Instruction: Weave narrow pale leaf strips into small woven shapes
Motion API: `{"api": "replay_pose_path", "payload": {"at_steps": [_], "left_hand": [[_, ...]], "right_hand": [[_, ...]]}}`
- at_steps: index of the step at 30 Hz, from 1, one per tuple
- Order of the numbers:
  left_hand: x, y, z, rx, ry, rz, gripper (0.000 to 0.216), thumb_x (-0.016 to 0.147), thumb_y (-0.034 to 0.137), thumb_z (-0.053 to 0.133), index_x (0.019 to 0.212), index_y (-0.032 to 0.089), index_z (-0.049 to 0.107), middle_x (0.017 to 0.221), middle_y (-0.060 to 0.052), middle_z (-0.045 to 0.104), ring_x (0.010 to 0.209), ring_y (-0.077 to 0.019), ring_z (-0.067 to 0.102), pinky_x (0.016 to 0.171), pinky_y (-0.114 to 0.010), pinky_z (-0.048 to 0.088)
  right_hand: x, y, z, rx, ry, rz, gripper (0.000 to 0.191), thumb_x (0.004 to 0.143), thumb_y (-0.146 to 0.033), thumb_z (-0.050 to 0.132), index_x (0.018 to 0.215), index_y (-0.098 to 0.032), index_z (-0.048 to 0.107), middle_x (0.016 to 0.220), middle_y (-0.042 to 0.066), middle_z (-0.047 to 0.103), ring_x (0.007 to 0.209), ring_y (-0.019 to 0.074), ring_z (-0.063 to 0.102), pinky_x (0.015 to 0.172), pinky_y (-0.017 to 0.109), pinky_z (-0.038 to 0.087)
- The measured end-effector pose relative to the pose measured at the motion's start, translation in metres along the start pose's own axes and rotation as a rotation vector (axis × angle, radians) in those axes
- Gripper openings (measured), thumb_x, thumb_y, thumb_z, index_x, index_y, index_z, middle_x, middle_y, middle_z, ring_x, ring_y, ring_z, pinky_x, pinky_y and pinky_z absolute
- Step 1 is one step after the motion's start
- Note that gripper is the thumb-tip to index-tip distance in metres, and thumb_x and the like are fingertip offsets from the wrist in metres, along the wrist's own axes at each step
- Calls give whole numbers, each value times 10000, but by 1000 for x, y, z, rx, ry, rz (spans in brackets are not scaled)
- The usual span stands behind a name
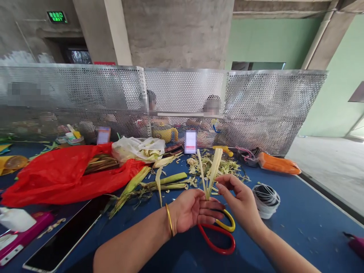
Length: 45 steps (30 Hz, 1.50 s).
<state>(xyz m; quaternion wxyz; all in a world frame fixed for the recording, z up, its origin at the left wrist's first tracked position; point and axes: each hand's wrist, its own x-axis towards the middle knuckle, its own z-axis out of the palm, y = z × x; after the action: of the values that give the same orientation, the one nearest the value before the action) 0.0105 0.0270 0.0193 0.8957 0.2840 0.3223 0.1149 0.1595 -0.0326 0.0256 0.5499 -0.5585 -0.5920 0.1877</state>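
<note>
My left hand (190, 210), palm up with a gold bangle on the wrist, grips a small bundle of pale corn husk strips (214, 170) near its lower end. The strips stand upright and fan apart at the top. Close by on the right, my right hand (236, 193) has its thumb and fingers drawn together at the edge of the bundle. Whatever is between those fingertips is too small to make out. Beneath my left hand lie scissors with one red and one yellow handle loop (218, 248); their blades are hidden.
Husk scraps (227, 167) and whole corn husks (133, 185) lie beyond my hands. A red plastic bag (57, 170), a white bag (136, 146) and a dark phone (68, 235) are leftward. Right stands a cord roll (266, 201). A perforated metal screen (184, 91) closes the back; people sit behind.
</note>
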Motion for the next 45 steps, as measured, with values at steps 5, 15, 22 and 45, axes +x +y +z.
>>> {"api": "replay_pose_path", "payload": {"at_steps": [5, 15, 22, 45], "left_hand": [[-2, 0, 0, 1, -19, 10, 332, 724, 129, 408, 900, -5, 655, 861, -154, 733, 692, -201, 708, 558, -241, 543], [-6, -7, 4, 192, 15, 130, 180, 743, 111, 599, 887, 55, 690, 1048, -149, 706, 800, -166, 705, 629, -181, 516], [-6, -7, 2, 198, -28, 116, 179, 811, 160, 600, 913, 45, 691, 1083, -179, 689, 783, -171, 710, 625, -196, 523], [-6, -4, 2, 143, -78, 121, 231, 849, 198, 560, 945, 36, 692, 1034, -155, 711, 721, -139, 704, 590, -182, 537]], "right_hand": [[1, 8, 1, -64, -39, 18, 193, 848, -299, 536, 969, -181, 629, 827, 30, 644, 773, 172, 593, 715, 281, 460], [7, 14, 2, 110, -195, 169, 206, 768, -373, 591, 833, -181, 631, 737, 9, 614, 711, 168, 565, 646, 280, 452], [6, 14, 4, 59, -164, 176, 159, 768, -330, 546, 695, -189, 562, 652, -21, 530, 620, 133, 469, 586, 260, 393], [8, 20, 7, 501, -59, 479, 273, 652, -390, 730, 629, -173, 565, 572, -11, 577, 548, 118, 505, 540, 236, 389]]}}
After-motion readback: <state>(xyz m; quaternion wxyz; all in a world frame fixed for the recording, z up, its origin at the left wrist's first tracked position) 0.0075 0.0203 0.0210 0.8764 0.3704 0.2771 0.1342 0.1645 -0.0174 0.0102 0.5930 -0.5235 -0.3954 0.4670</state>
